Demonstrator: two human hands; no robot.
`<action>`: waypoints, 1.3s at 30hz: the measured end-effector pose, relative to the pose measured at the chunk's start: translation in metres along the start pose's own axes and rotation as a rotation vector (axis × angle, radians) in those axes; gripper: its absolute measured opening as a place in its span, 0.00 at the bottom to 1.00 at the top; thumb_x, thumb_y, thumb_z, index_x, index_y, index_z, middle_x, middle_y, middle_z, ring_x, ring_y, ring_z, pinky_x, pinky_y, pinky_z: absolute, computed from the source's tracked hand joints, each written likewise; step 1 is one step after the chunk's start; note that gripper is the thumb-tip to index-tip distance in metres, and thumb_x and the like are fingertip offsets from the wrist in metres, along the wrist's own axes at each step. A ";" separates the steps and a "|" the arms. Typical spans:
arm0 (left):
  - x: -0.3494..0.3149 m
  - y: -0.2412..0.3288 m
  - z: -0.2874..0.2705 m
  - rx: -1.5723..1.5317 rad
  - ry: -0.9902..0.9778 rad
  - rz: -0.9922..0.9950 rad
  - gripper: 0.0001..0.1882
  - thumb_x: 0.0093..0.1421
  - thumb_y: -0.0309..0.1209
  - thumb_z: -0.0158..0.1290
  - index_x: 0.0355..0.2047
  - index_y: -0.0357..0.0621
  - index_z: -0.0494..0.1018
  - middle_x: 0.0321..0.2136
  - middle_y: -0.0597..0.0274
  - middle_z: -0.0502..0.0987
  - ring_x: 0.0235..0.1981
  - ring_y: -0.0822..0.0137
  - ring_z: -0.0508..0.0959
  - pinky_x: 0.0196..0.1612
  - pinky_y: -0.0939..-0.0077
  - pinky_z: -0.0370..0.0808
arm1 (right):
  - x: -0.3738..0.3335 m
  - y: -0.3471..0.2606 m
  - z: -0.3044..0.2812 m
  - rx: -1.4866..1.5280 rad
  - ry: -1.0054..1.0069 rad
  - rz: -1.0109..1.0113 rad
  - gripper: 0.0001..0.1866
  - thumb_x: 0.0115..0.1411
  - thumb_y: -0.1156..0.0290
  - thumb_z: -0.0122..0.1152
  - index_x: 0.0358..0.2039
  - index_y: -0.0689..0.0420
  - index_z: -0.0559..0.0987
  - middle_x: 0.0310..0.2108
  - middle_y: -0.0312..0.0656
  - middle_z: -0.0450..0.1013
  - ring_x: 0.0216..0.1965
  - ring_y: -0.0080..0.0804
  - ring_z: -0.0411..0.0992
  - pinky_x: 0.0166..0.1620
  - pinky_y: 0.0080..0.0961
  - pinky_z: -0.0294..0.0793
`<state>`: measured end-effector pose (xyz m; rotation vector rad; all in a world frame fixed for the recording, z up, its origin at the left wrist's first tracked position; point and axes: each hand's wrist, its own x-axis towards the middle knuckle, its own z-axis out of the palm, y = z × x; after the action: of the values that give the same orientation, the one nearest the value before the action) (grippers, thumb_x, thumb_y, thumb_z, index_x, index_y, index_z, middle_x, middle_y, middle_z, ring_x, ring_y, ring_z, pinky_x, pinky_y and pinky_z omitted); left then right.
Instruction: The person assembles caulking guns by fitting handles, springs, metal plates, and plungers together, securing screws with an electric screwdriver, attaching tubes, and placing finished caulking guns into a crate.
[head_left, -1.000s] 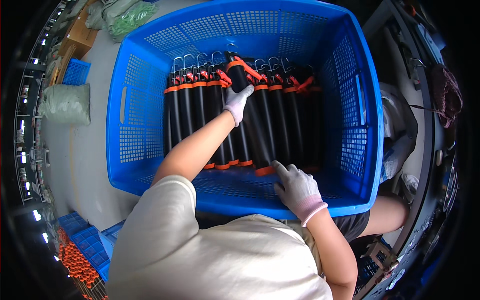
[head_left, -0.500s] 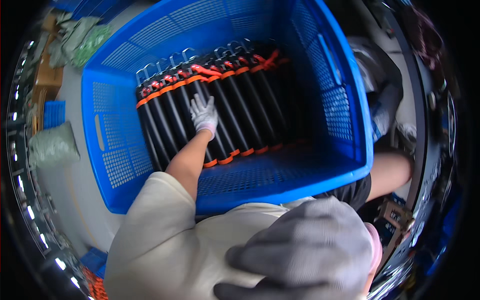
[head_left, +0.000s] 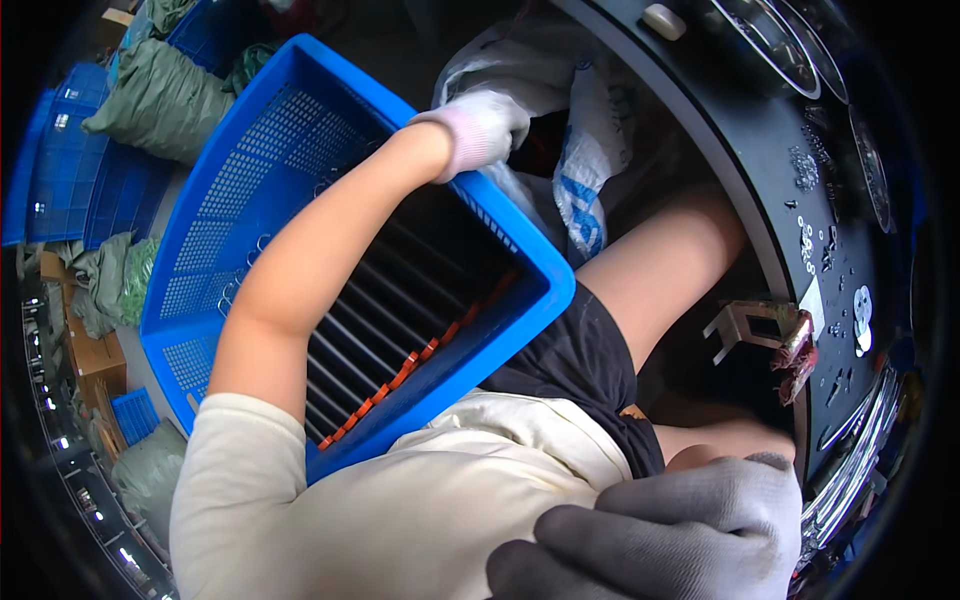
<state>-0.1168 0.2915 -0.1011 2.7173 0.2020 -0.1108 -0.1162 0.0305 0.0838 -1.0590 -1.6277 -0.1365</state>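
Observation:
My left hand (head_left: 490, 128), in a pale glove with a pink cuff, reaches across the blue plastic crate (head_left: 345, 58) to its far right rim. Its fingers curl down beside a white woven bag (head_left: 590, 150); whatever they grip is hidden. Inside the crate lie several black tubes (head_left: 385, 315) with orange end bands and metal hooks, partly covered by my left forearm. My right hand (head_left: 670, 525), in a grey glove, is close up at the lower right. Its fingers are bent together, and what they may hold does not show.
A black workbench (head_left: 800, 230) curves along the right side, carrying metal trays (head_left: 770, 45) and small loose parts. A small open box (head_left: 745, 325) sits at its edge. My bare leg (head_left: 665, 265) is between crate and bench. Green sacks (head_left: 160, 95) and blue crates (head_left: 75, 150) are at left.
My left hand has left the black tubes and moved right to the crate's rim. The view has turned right, bringing in the bench and woven bag. The right hand remains close, lower right.

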 end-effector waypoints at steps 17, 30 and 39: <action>0.250 0.031 0.104 0.402 -0.340 0.256 0.22 0.58 0.34 0.47 0.52 0.39 0.71 0.52 0.44 0.71 0.55 0.49 0.69 0.55 0.63 0.66 | -0.196 -0.087 -0.141 -0.600 0.305 1.320 0.11 0.44 0.85 0.54 0.26 0.60 0.81 0.27 0.43 0.77 0.28 0.37 0.76 0.34 0.27 0.74; 0.043 0.018 -0.024 -0.452 0.237 -0.285 0.06 0.65 0.26 0.45 0.42 0.44 0.68 0.25 0.60 0.75 0.25 0.72 0.78 0.25 0.75 0.76 | -0.163 -0.116 -0.240 -0.725 0.327 0.622 0.12 0.62 0.71 0.48 0.45 0.50 0.75 0.45 0.36 0.74 0.40 0.21 0.70 0.41 0.22 0.70; -0.030 0.086 -0.022 -0.887 0.893 -0.086 0.06 0.66 0.28 0.47 0.40 0.41 0.65 0.30 0.63 0.73 0.28 0.70 0.79 0.32 0.77 0.79 | -0.167 -0.102 -0.237 -0.771 0.375 0.451 0.10 0.62 0.69 0.48 0.43 0.52 0.74 0.42 0.38 0.73 0.37 0.23 0.70 0.40 0.22 0.70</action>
<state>-0.1321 0.2193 -0.0436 1.7027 0.4758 0.9436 -0.0204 -0.2616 0.0739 -1.8293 -0.9594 -0.6537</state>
